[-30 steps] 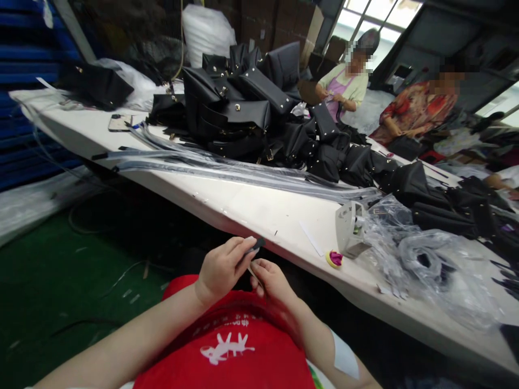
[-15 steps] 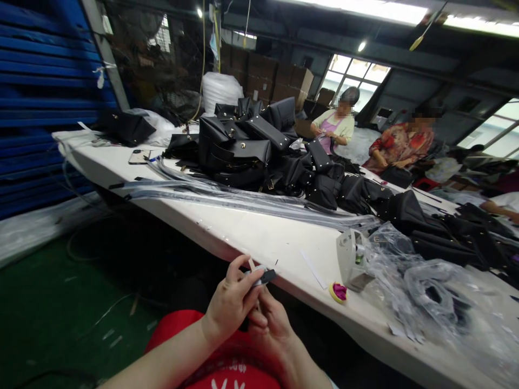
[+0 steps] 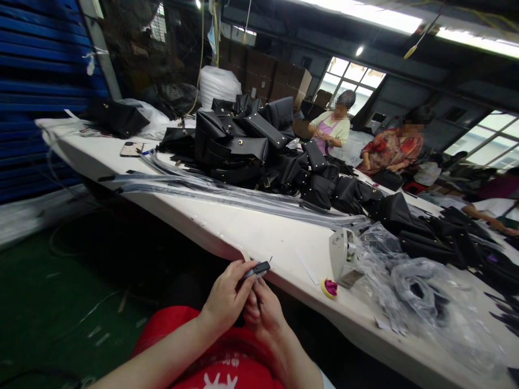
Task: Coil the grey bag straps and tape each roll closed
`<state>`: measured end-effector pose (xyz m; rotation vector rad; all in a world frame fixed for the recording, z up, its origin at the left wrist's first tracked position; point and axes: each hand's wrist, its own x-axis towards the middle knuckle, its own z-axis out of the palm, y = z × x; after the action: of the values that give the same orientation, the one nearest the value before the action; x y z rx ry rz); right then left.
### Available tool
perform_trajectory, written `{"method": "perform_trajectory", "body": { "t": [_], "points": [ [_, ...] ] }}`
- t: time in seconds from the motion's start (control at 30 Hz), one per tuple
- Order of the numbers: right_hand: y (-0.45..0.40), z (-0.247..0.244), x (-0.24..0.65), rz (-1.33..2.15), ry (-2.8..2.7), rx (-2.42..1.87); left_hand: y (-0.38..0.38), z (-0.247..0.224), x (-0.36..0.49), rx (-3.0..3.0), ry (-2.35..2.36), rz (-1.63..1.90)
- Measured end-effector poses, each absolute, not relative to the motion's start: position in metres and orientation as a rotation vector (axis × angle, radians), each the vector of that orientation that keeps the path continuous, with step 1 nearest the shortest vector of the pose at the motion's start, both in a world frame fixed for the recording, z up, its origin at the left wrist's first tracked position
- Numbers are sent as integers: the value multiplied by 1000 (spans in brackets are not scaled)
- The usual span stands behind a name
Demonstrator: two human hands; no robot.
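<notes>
Close to the table's front edge, my left hand is closed, thumb and fingers pinching a narrow black strap end with grey-white wrapping behind it. Its black tip points to the right. A thin pale strip pokes up beside the fingers of this hand. My right hand sits just below, touching the wrapped piece with its fingers curled in. The fingers of both hands overlap, so much of the strap is hidden. Several long straps in clear film lie across the table beyond.
Black handbags are heaped along the white table. A phone lies at the left. To the right are a white tape dispenser, a yellow ring with purple material and crumpled plastic. Two people work across the table.
My hands have shifted slightly, and the strap end has tilted so its black tip shows more plainly. The pale strip stands a little further left. The whole view has turned slightly right.
</notes>
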<state>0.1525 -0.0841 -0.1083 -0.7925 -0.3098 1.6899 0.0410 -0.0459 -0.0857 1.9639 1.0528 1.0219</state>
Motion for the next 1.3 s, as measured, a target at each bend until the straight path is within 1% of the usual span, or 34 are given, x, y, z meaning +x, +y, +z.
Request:
{"method": "perform_trajectory", "body": {
  "t": [0.27, 0.4, 0.5, 0.57, 0.63, 0.73, 0.83, 0.9, 1.0, 1.1, 1.23, 1.3],
  "points": [
    [-90, -108, 159, 1701, -395, -984, -38, -99, 40, 1865, 1166, 1030],
    [-101, -106, 168, 1570, -619, -1050, -23, -105, 30, 1714, 1242, 994],
    [-111, -102, 173, 1292, -1093, -1140, -15, -107, 23, 1554, 1205, 906],
    [-114, -99, 176, 985, -1432, -1221, -15, -108, 21, 1493, 1159, 870],
    [-114, -96, 179, 673, -1655, -1304, -19, -107, 21, 1472, 1107, 833],
    [-110, -94, 185, 362, -1797, -1373, -30, -106, 25, 1482, 1030, 757],
    [-105, -93, 190, 253, -1758, -1411, -43, -106, 27, 1554, 963, 691],
    [-103, -94, 191, 385, -1680, -1422, -49, -107, 26, 1620, 929, 661],
    [-101, -99, 193, 740, -1503, -1461, -56, -105, 25, 1704, 919, 641],
    [-102, -103, 198, 989, -1375, -1498, -59, -101, 25, 1805, 926, 596],
    [-105, -104, 210, 1386, -1199, -1429, -64, -97, 28, 1877, 956, 546],
    [-106, -105, 213, 1495, -1127, -1406, -67, -97, 30, 1862, 966, 541]
  ]
}}
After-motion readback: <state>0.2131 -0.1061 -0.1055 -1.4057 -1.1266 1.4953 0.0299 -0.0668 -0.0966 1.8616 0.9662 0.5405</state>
